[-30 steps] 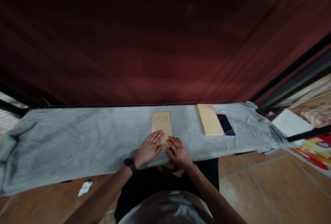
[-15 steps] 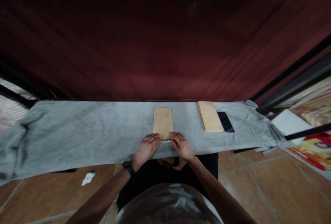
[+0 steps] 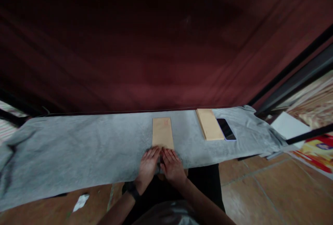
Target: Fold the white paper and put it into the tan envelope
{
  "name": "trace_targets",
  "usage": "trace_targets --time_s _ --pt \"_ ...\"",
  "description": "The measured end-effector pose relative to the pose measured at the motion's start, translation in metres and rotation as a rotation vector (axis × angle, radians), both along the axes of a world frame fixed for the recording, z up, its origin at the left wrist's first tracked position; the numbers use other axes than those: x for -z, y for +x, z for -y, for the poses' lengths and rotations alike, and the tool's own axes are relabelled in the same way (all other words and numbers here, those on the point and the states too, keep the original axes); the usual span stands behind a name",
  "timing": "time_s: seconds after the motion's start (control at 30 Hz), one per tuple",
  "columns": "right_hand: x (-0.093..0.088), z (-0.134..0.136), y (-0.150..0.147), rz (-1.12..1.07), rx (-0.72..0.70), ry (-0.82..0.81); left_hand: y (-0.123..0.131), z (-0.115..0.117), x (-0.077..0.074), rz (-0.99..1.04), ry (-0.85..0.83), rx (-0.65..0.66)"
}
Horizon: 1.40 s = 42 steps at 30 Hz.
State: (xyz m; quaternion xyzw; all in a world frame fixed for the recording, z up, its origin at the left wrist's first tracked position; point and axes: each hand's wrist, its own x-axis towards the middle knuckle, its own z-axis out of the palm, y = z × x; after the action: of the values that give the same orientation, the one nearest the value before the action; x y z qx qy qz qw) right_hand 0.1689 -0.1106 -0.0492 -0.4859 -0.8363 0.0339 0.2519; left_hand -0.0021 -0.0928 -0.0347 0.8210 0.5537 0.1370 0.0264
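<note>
A brown paper envelope lies flat on the grey cloth, its long sides pointing away from me, with a faint reddish mark near its far right corner. My left hand rests with its fingers stretched out on the envelope's near end. Beside it, almost touching, my right hand presses its extended fingers on the same end. Both hands cover the near edge, so how the paper is folded there cannot be seen. A dark watch is on my left wrist.
Right of the envelope lies a stack of brown envelopes, with a phone against it. The grey cloth covers a narrow bench before a dark red panel. White scrap lies on the tiled floor. Black bars stand at right.
My hands have come together from the two near corners to the middle of the envelope's near end. The view has tilted up slightly, so the bench appears lower.
</note>
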Motion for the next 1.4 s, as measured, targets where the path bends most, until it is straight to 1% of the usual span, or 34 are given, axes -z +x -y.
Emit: trace_targets --time_s 0.07,0.13,0.2,0.27,0.33,0.37,0.43,0.53,0.67,0.73,0.8,0.83,0.9,1.0,1.07,1.1,1.17,1.23,1.3,1.33,1.4 --pt "0.001 0.002 0.006 0.023 0.034 0.027 -0.007 0.000 0.003 -0.009 0.011 0.008" --pt "0.001 0.002 0.016 0.040 0.037 0.042 -0.010 -0.002 0.005 -0.017 0.018 0.014" --pt "0.002 0.001 0.025 0.058 0.025 0.051 -0.005 -0.006 0.005 -0.009 0.015 0.026" --pt "0.005 0.001 0.027 0.069 0.026 0.080 0.011 -0.013 0.004 0.018 0.016 0.081" --pt "0.010 0.002 0.025 0.074 0.028 0.125 0.033 -0.023 0.004 0.048 0.027 0.191" --pt "0.012 0.002 0.023 0.074 0.027 0.146 0.043 -0.030 0.004 0.051 0.033 0.234" --pt "0.014 0.002 0.020 0.067 0.038 0.161 0.056 -0.048 0.005 0.029 0.042 0.276" --pt "0.008 0.002 0.019 0.055 0.072 0.132 0.056 -0.086 0.006 -0.010 0.061 0.244" --pt "-0.003 0.002 0.020 0.051 0.069 0.091 0.046 -0.140 0.001 -0.034 0.054 0.134" --pt "-0.005 0.002 0.020 0.048 0.072 0.085 0.046 -0.159 -0.003 -0.036 0.029 0.080" --pt "-0.005 0.002 0.020 0.048 0.073 0.085 0.047 -0.166 -0.006 -0.026 0.012 0.023" --pt "-0.004 0.002 0.019 0.044 0.074 0.091 0.047 -0.164 -0.006 -0.021 0.007 0.009" --pt "-0.002 0.003 0.019 0.037 0.076 0.103 0.045 -0.148 -0.003 -0.019 0.010 0.034" --pt "-0.001 0.005 0.020 0.043 0.079 0.108 0.029 -0.101 0.008 -0.029 0.043 0.173" --pt "-0.002 0.006 0.021 0.054 0.072 0.098 0.014 -0.065 0.016 -0.027 0.063 0.206" --pt "-0.002 0.006 0.021 0.059 0.070 0.089 0.007 -0.050 0.020 -0.026 0.068 0.196" --pt "-0.003 0.005 0.022 0.066 0.067 0.062 -0.003 -0.025 0.026 0.000 0.103 0.059" --pt "-0.003 0.004 0.021 0.068 0.067 0.037 -0.003 -0.011 0.027 0.053 0.147 -0.123" --pt "-0.001 0.003 0.018 0.059 0.080 0.023 0.005 -0.005 0.025 0.126 0.176 -0.266" --pt "0.000 0.002 0.016 0.052 0.097 0.021 0.010 -0.004 0.023 0.165 0.184 -0.306" --pt "0.003 0.001 0.011 0.043 0.135 0.017 0.019 -0.007 0.019 0.245 0.188 -0.331"
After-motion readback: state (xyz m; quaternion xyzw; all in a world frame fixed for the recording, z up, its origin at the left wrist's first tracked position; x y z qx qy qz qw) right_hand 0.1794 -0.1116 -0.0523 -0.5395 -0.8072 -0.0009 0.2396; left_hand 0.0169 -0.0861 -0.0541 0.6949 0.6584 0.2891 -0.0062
